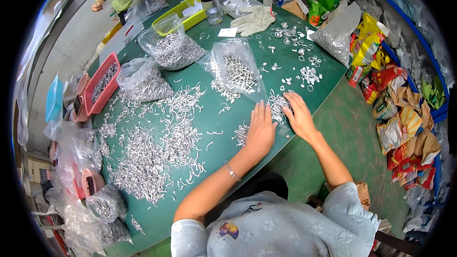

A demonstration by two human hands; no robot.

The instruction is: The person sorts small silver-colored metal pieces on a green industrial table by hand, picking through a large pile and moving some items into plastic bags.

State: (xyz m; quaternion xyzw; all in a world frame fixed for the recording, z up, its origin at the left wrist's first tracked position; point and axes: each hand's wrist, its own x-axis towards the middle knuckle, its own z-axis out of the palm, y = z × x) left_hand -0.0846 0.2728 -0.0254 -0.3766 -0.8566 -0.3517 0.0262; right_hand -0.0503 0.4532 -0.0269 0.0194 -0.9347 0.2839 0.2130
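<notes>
In the head view, the pile (276,103) of small metal pieces sits on the table (216,123) between the hands, near its edge. The left hand (261,126) lies palm down, fingers straight and side by side; the right hand (299,113) curves loosely over the pile's far side, thumb apart. Neither looks clenched, though what lies under the fingertips is hidden.

Taking the left hand as centre, the table edge runs close by at 5 o'clock; a wide sweep that way could send pieces to the floor (333,162). The bag (235,66) at 11 o'clock lies near the fingers, so a nudge might spill its contents into the pile. A stray forearm could also mix in the heap (147,162) between 8 and 9 o'clock.

The pile is shiny, silvery and tangled; the heap's pieces are thin, curved slivers. The bag is clear, wrinkled plastic around bar-like pieces. Round rings (285,33) lie towards 1 o'clock, and a pale, soft fabric glove (254,20) at 12.
</notes>
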